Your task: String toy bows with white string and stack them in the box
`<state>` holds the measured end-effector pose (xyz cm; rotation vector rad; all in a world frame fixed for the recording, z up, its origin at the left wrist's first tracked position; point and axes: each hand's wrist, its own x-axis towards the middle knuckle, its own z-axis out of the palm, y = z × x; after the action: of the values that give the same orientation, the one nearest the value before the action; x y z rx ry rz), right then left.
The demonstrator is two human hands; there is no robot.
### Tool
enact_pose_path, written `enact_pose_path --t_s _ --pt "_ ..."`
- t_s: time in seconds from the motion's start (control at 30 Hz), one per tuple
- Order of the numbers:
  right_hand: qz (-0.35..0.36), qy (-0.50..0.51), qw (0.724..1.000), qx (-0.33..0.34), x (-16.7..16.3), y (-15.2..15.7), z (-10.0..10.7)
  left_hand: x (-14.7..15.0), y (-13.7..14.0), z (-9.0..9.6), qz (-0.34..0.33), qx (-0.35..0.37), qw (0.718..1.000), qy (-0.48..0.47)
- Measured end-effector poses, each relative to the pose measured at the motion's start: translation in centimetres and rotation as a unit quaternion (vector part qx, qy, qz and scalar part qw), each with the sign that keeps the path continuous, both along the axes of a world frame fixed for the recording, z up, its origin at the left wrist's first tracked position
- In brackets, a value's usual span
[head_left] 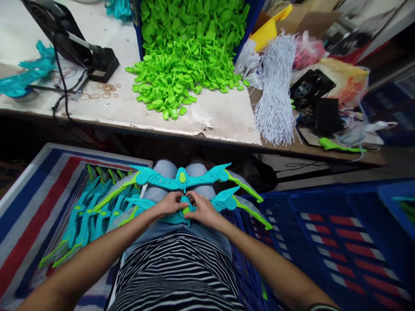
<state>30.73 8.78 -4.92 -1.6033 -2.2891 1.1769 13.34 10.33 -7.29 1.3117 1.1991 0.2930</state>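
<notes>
Two turquoise toy bows with lime-green tips lie crosswise over my lap. The farther toy bow [168, 181] rests across my knees, a green piece showing at its middle. On the nearer toy bow [223, 201], both my hands meet at the centre. My left hand [171, 203] pinches the centre part from the left, fingertips together. From the right, my right hand [205, 210] closes round the same part, its thumb against the small green piece [186, 210]. My fingers hide some of that centre.
Green plastic pieces [184, 65] spill from a blue bin onto the worktable [223, 116]. White strings [277, 90] and a black fan [308, 86] lie to the right. More toy bows [87, 211] are stacked at left on striped cloth. Blue crates [304, 198] stand at right.
</notes>
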Motion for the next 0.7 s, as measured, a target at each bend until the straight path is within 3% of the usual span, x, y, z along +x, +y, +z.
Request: enact_pose_path --t_s 0.13,0.17,0.23,0.3,0.37,0.43,0.53,0.6,0.7 --pt "0.112 -0.015 0.994 0.001 0.4 5.4 3.7 0.6 -1.7 0.9 0.001 0.081 0.992 0.092" --pt "0.107 -0.017 0.993 0.039 0.2 7.7 4.9 0.8 -2.5 1.1 0.006 0.128 0.984 0.125" --pt "0.037 -0.02 0.983 0.179 -0.8 13.1 7.0 1.2 -4.6 1.5 -0.002 0.228 0.956 0.183" --pt "-0.025 -0.046 0.948 0.313 -2.5 18.7 8.3 1.6 -6.5 1.3 -0.044 0.3 0.925 0.229" --pt "-0.021 -0.071 0.931 0.358 -4.5 23.3 8.7 2.0 -7.5 0.8 -0.092 0.331 0.897 0.279" --pt "-0.006 -0.101 0.93 0.354 -6.3 26.3 8.4 2.4 -7.4 0.5 -0.132 0.33 0.874 0.33" --pt "0.01 -0.128 0.932 0.338 -7.5 27.9 7.8 2.6 -6.0 1.1 -0.189 0.289 0.862 0.371" --pt "0.01 -0.104 0.935 0.339 -6.9 27.9 7.4 2.4 -4.9 2.5 -0.222 0.25 0.871 0.36" --pt "-0.019 0.012 0.947 0.319 -4.7 27.1 6.6 1.4 -3.7 5.1 -0.247 0.199 0.899 0.301"
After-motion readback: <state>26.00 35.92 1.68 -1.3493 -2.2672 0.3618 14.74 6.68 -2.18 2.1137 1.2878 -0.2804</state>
